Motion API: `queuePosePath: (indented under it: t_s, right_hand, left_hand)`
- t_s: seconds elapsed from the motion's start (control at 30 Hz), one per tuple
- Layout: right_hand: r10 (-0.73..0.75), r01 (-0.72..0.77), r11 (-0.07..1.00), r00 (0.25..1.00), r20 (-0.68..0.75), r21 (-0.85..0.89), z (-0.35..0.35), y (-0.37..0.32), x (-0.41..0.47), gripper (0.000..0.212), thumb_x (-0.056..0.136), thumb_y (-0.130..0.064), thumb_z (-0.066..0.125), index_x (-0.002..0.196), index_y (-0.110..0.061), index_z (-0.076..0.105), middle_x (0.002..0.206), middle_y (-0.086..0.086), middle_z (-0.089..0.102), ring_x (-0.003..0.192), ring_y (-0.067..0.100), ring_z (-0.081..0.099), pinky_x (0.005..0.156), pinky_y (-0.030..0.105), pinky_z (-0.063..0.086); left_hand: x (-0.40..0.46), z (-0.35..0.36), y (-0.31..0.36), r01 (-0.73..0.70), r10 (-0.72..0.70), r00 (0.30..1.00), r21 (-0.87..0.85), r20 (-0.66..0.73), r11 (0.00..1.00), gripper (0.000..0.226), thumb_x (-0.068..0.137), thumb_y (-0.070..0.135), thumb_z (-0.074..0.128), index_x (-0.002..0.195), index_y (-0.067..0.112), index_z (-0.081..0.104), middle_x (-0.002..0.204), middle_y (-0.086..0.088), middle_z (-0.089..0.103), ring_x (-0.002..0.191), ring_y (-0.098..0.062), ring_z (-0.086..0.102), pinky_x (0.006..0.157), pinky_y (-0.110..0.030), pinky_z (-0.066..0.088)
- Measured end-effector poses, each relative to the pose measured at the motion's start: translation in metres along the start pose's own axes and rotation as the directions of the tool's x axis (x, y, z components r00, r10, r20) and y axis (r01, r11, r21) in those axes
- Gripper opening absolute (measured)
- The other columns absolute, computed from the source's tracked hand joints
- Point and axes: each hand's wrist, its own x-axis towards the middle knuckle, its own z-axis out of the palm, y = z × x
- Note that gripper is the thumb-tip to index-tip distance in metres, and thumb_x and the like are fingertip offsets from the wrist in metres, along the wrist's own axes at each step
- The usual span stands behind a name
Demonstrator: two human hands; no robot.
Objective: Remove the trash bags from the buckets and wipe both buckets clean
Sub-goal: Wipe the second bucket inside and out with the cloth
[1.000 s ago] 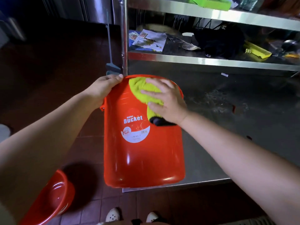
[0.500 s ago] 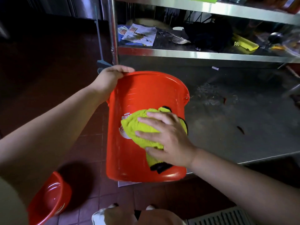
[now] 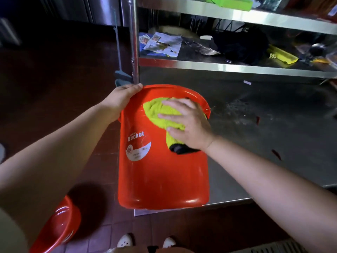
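At lower left, on the dark red tiled floor (image 3: 87,157): second red plastic bucket (image 3: 60,227), glossy, only partly in frame, its open mouth facing up, well apart from the bucket being cleaned.

Left of centre: left hand (image 3: 121,98), bare forearm reaching in from the lower left edge. Fingers curled closed over the far left rim of the main bucket, thumb lying along the rim's top edge, gripping it.

Behind the left hand: grey-blue long-handled floor tool (image 3: 120,77), upright beside the steel rack post (image 3: 134,42).

Centre: orange-red round plastic bucket (image 3: 162,172), tilted so that its outer wall faces the camera, base nearest the viewer at the front edge of the steel counter (image 3: 273,134). White round label (image 3: 138,148) with the word "Bucket" on its left side. No bag visible on it.

Centre, upper wall of the bucket: yellow-green terry cleaning cloth (image 3: 158,114) with a black edge at its lower end, pressed flat against the outside wall just under the rim.

Right of centre: right hand (image 3: 187,125), palm down on the cloth, fingers spread wide and flat, pinning it to the bucket rather than pinching it.

Bottom centre: pair of white perforated shoes (image 3: 145,241), toes only.

Upper right: steel shelf (image 3: 218,65) bearing printed paper leaflets (image 3: 160,44), a black crumpled item (image 3: 240,44) and a yellow plastic piece (image 3: 282,56).
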Motion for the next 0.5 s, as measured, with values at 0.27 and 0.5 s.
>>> queuePosePath:
  t_s: [0.27, 0.5]
  right_hand:
    - [0.194, -0.194, 0.981, 0.981, -0.031, 0.002, 0.009, 0.001, 0.023, 0.036, 0.083, -0.04, 0.057, 0.118, -0.036, 0.064, 0.142, -0.011, 0.046, 0.132, 0.017, 0.035, 0.107, 0.048, 0.028]
    - [-0.032, 0.036, 0.999, 0.992, 0.12, -0.032, 0.001, -0.049, -0.041, 0.037, 0.082, -0.045, 0.054, 0.114, -0.034, 0.068, 0.14, -0.006, 0.049, 0.132, 0.021, 0.039, 0.1, 0.047, 0.033]
  left_hand:
    - [-0.005, -0.007, 0.003, -0.029, 0.036, 0.995, 0.079, -0.096, 0.996, 0.018, 0.093, 0.015, 0.051, 0.085, 0.019, 0.066, 0.074, -0.001, 0.064, 0.06, -0.008, 0.062, 0.057, -0.018, 0.049]
    - [-0.008, 0.023, 0.022, -0.074, 0.073, 0.997, 0.269, 0.013, 0.96, 0.03, 0.094, 0.035, 0.053, 0.118, 0.019, 0.063, 0.11, 0.002, 0.062, 0.1, -0.009, 0.057, 0.084, -0.018, 0.042]
